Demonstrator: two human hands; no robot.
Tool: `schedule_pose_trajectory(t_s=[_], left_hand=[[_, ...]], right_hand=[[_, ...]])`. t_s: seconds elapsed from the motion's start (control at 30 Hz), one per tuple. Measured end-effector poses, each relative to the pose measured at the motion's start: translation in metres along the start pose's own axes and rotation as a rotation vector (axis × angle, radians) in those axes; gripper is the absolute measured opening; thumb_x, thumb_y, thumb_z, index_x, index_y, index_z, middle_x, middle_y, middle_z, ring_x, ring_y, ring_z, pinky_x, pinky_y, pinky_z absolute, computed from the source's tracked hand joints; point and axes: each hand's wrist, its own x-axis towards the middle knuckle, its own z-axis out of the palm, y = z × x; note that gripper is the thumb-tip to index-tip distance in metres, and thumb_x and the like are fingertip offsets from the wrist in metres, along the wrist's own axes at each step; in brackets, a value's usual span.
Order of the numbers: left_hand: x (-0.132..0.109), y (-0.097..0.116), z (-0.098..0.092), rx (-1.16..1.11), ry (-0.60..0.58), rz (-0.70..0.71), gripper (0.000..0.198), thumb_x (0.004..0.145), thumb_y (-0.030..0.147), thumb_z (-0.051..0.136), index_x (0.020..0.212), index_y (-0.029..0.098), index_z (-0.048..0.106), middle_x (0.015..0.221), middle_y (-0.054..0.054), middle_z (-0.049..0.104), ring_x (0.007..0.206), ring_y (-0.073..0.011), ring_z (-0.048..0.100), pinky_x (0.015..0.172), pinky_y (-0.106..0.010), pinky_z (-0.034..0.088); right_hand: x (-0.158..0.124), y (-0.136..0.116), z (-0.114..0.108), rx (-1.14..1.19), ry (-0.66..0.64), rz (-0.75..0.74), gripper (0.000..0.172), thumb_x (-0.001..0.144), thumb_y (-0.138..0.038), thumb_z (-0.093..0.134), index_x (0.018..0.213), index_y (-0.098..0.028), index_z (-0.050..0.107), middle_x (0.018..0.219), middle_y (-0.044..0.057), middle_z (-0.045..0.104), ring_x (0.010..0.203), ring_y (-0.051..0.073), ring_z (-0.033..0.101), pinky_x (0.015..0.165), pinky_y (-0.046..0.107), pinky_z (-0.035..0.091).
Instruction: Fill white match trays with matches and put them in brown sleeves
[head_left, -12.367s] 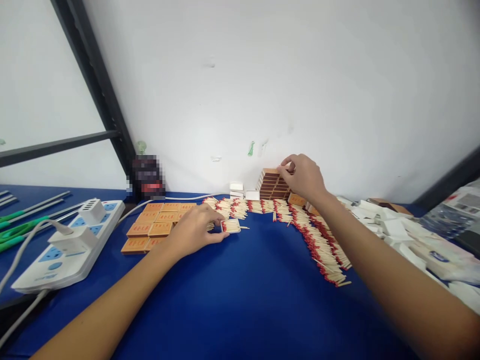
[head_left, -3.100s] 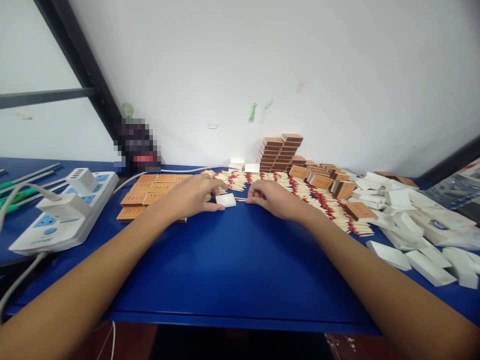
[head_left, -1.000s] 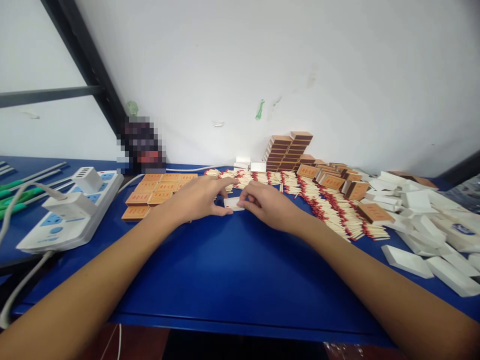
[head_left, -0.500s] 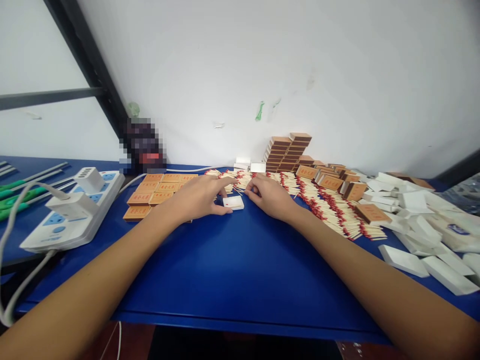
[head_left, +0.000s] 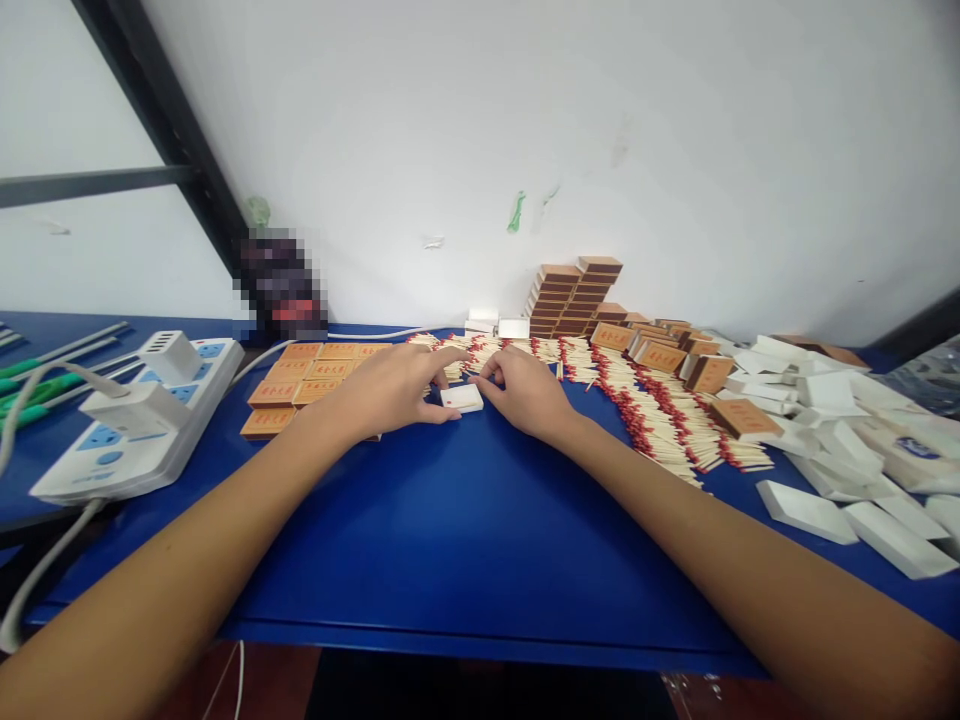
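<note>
A small white matchbox tray (head_left: pixel 462 398) lies on the blue table (head_left: pixel 465 540). My left hand (head_left: pixel 390 392) grips its left side, thumb in front and fingers behind. The tray's far right corner is met by my right hand (head_left: pixel 525 392), whose fingertips are pinched together; what they hold is too small to make out. Just behind both hands runs a long row of red-tipped matches (head_left: pixel 645 415).
Flat orange matchboxes (head_left: pixel 300 385) lie at the left. Stacked brown boxes (head_left: pixel 570 295) stand against the wall, with loose ones (head_left: pixel 739 418) on the matches. Several white trays (head_left: pixel 825 440) are piled at the right. A white power strip (head_left: pixel 135 425) and cables occupy the far left.
My right hand drew back from the tray to the match row, then came back to the tray's far right corner. My left hand has kept hold of the tray.
</note>
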Motion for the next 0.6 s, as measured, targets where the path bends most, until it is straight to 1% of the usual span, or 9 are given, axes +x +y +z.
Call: schedule_pose_trajectory(t_s=[0.17,0.23,0.3,0.37,0.43,0.53,0.6], left_hand=[[-0.001,-0.001,-0.001,0.020,-0.019,-0.022,0.070,0.090,0.045,0.079,0.152,0.023,0.054,0.121,-0.008,0.080,0.110,-0.0307,0.072,0.084,-0.034,0.048],[-0.001,-0.002,0.000,0.024,-0.020,-0.022,0.071,0.091,0.046,0.078,0.153,0.023,0.053,0.122,-0.008,0.080,0.111,-0.0305,0.072,0.085,-0.034,0.048],[-0.001,-0.001,0.000,0.016,-0.019,-0.019,0.072,0.091,0.046,0.078,0.154,0.023,0.052,0.123,-0.007,0.079,0.111,-0.0299,0.072,0.086,-0.034,0.049],[-0.001,0.000,0.000,0.005,-0.020,-0.017,0.073,0.091,0.046,0.078,0.155,0.024,0.051,0.122,-0.007,0.079,0.113,-0.0294,0.072,0.088,-0.034,0.049],[-0.001,0.001,0.000,0.000,-0.018,-0.015,0.074,0.091,0.043,0.079,0.156,0.024,0.050,0.121,-0.007,0.080,0.113,-0.0290,0.071,0.089,-0.033,0.049],[-0.002,0.002,0.001,-0.002,-0.006,-0.003,0.075,0.089,0.040,0.081,0.156,0.023,0.051,0.121,-0.007,0.080,0.114,-0.0291,0.071,0.089,-0.034,0.049],[-0.002,0.001,0.003,-0.018,0.012,0.015,0.074,0.089,0.038,0.081,0.155,0.022,0.051,0.121,-0.007,0.080,0.112,-0.0290,0.072,0.088,-0.034,0.049]], right_hand=[[-0.002,-0.002,-0.011,-0.128,-0.128,0.069,0.021,0.106,-0.035,0.060,0.097,-0.018,0.068,0.110,0.013,0.072,0.103,0.026,0.067,0.080,0.033,0.042],[-0.005,0.000,-0.017,-0.191,-0.161,0.093,0.020,0.107,-0.033,0.058,0.101,-0.016,0.068,0.114,0.015,0.072,0.105,0.027,0.067,0.082,0.033,0.043],[-0.009,0.003,-0.023,-0.198,-0.178,0.085,0.019,0.108,-0.030,0.056,0.103,-0.015,0.067,0.116,0.016,0.071,0.107,0.026,0.067,0.084,0.033,0.043],[-0.012,0.006,-0.027,-0.140,-0.179,0.055,0.017,0.108,-0.028,0.055,0.102,-0.016,0.066,0.115,0.014,0.071,0.105,0.025,0.066,0.085,0.032,0.043],[-0.015,0.008,-0.029,-0.042,-0.171,-0.005,0.017,0.108,-0.027,0.054,0.100,-0.017,0.064,0.109,0.011,0.070,0.098,0.023,0.064,0.082,0.032,0.043],[-0.020,0.005,-0.029,0.087,-0.165,-0.147,0.014,0.106,-0.027,0.056,0.098,-0.019,0.063,0.102,0.008,0.068,0.092,0.021,0.061,0.079,0.031,0.043],[-0.022,0.000,-0.028,0.110,-0.176,-0.226,0.009,0.104,-0.024,0.058,0.099,-0.019,0.063,0.103,0.007,0.066,0.091,0.020,0.060,0.080,0.031,0.043]])
